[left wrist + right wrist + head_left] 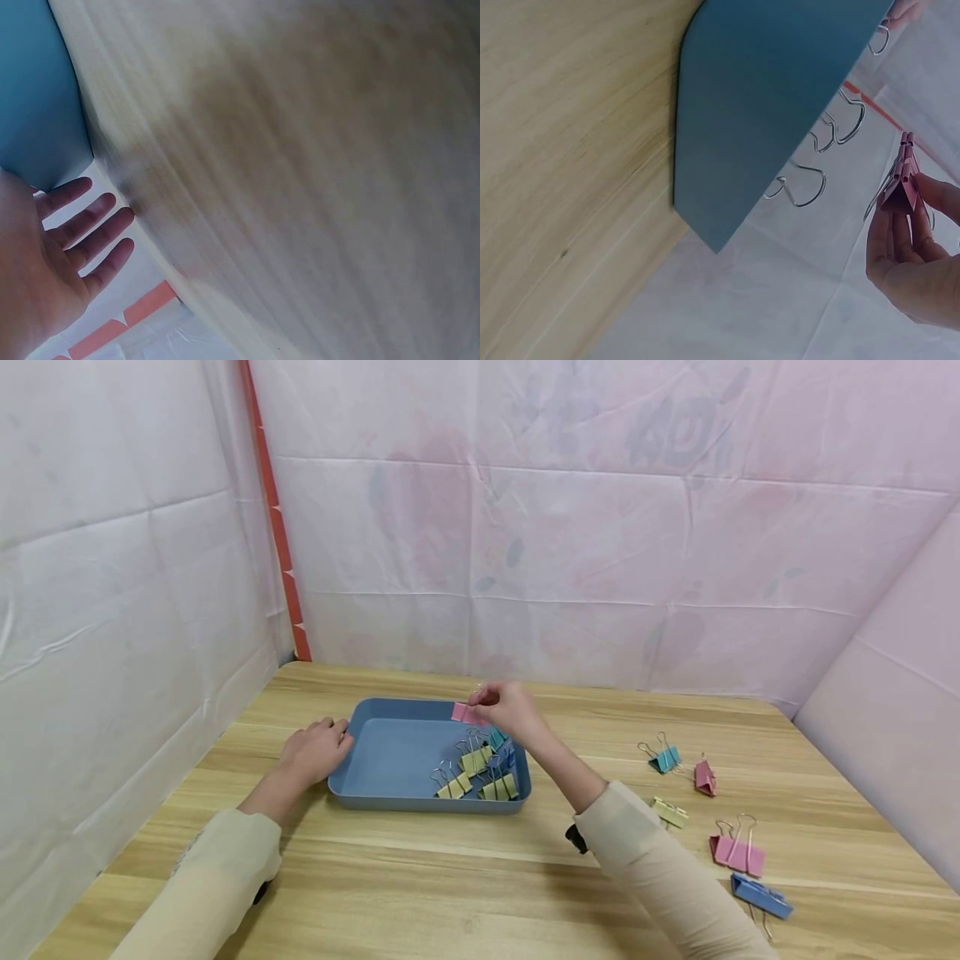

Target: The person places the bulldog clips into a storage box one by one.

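A pink binder clip is pinched between the thumb and fingers of my right hand, over the far right part of a blue-grey tray. In the right wrist view the pink binder clip shows end-on, above the level of the tray wall. My left hand rests at the tray's left rim; in the left wrist view its fingers are spread and fairly straight beside the tray. Inside the tray's right half lie yellow binder clips, a teal one and a blue one.
On the table's right side lie a teal clip, a dark pink clip, a yellow clip, a large pink clip and a blue clip. Cloth-covered walls stand behind and at both sides.
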`<state>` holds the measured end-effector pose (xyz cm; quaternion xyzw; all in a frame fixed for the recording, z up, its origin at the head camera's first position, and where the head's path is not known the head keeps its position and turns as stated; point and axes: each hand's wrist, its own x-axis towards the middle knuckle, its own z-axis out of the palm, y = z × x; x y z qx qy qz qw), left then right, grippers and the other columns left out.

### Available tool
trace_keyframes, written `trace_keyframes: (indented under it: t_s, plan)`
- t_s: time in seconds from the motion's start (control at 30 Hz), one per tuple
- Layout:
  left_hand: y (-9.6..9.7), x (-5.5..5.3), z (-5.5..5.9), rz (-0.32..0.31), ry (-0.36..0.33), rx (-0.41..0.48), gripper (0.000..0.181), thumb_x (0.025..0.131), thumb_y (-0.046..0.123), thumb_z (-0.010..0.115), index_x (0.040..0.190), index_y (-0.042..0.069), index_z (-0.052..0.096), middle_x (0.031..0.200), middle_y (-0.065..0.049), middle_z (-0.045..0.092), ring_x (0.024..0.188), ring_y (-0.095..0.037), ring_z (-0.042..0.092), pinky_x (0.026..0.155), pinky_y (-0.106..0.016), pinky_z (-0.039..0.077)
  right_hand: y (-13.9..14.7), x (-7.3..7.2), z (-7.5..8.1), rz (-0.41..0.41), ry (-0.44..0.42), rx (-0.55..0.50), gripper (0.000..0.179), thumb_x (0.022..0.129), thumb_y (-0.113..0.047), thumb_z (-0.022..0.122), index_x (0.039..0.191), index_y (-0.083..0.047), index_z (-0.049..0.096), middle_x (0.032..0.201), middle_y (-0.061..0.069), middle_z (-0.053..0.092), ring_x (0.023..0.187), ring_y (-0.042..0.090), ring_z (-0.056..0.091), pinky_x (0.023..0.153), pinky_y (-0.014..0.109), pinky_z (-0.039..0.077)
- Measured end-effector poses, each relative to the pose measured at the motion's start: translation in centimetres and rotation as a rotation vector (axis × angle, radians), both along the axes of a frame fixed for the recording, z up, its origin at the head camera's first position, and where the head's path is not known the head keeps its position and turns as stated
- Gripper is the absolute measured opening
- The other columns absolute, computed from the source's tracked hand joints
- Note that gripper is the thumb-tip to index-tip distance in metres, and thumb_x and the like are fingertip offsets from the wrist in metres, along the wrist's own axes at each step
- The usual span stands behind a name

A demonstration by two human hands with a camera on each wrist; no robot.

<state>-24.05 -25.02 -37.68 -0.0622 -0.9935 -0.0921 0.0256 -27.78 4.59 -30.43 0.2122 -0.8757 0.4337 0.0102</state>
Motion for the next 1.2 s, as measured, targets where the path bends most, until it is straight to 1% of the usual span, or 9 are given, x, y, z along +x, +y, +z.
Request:
trace_keyframes:
  t_s: [0.13,0.2,0.33,0.43,0.7,0.83,1.0,1.2]
  plan:
    - [0.0,0.0,0.0,0.005,-0.007,0.002,0.050,0.096,0.026,0.032,0.130,-0.007,0.046,0.129,-0.028,0.044,0.116,-0.042,0.042,0.091,-0.054,0.035,-0.6,0.1,0.0,0.043,0.022,0.052,0.004,0.083,-0.001,0.065,0.085,0.000,0.068,0.084,0.008,0.064,0.076,0.019,0.059,0.066,0.026,0.050]
    - [0.0,0.0,-0.1,0.004,-0.004,0.000,0.049,0.096,0.026,0.032,0.130,-0.007,0.046,0.128,-0.027,0.045,0.116,-0.042,0.043,0.091,-0.054,0.036,-0.9,0.2,0.0,0.063,0.021,0.075,0.005,0.083,0.001,0.064,0.084,-0.001,0.068,0.083,0.007,0.063,0.074,0.018,0.057,0.064,0.025,0.050]
    - [0.0,-0.1,0.0,0.003,0.004,-0.004,0.049,0.096,0.026,0.032,0.130,-0.007,0.046,0.127,-0.027,0.045,0.114,-0.042,0.044,0.090,-0.053,0.037,-1.5,0.5,-0.1,0.095,0.046,0.133,0.007,0.082,0.002,0.062,0.082,-0.002,0.068,0.079,0.005,0.063,0.069,0.016,0.055,0.060,0.024,0.048]
    - [0.0,-0.1,0.0,0.002,0.002,-0.006,0.050,0.096,0.026,0.032,0.130,-0.007,0.046,0.127,-0.027,0.045,0.115,-0.042,0.044,0.090,-0.053,0.037,-1.9,0.7,-0.4,0.120,0.072,0.188,0.008,0.082,0.001,0.063,0.080,-0.004,0.069,0.076,0.003,0.063,0.067,0.014,0.056,0.059,0.023,0.047]
    - [0.1,-0.1,0.1,0.004,-0.004,-0.010,0.050,0.096,0.027,0.032,0.130,-0.007,0.046,0.127,-0.027,0.045,0.115,-0.042,0.043,0.091,-0.053,0.036,-2.5,1.0,-1.4,0.188,0.087,0.299,0.007,0.082,0.000,0.063,0.080,-0.006,0.067,0.075,0.000,0.062,0.066,0.012,0.056,0.057,0.022,0.046]
    - [0.1,0.0,0.0,0.003,-0.011,-0.012,0.050,0.096,0.027,0.032,0.130,-0.007,0.046,0.128,-0.028,0.044,0.116,-0.042,0.043,0.091,-0.053,0.036,-2.6,1.0,-1.7,0.199,0.083,0.347,0.006,0.082,-0.003,0.063,0.081,-0.007,0.067,0.074,-0.001,0.061,0.063,0.011,0.054,0.056,0.022,0.045]
    - [0.1,-0.1,0.0,0.003,-0.009,-0.012,0.050,0.096,0.027,0.032,0.130,-0.007,0.045,0.128,-0.028,0.044,0.116,-0.042,0.042,0.091,-0.054,0.036,-2.8,0.9,-2.0,0.219,0.041,0.392,0.007,0.084,-0.004,0.062,0.081,-0.008,0.067,0.072,-0.003,0.060,0.062,0.010,0.054,0.055,0.022,0.045]
    - [0.1,-0.1,0.0,0.006,-0.010,-0.016,0.051,0.096,0.027,0.031,0.131,-0.007,0.045,0.129,-0.028,0.043,0.117,-0.043,0.041,0.091,-0.054,0.035,-2.9,0.9,-2.3,0.272,0.034,0.410,0.011,0.086,-0.002,0.059,0.079,-0.007,0.066,0.071,-0.002,0.059,0.061,0.010,0.053,0.057,0.022,0.044]
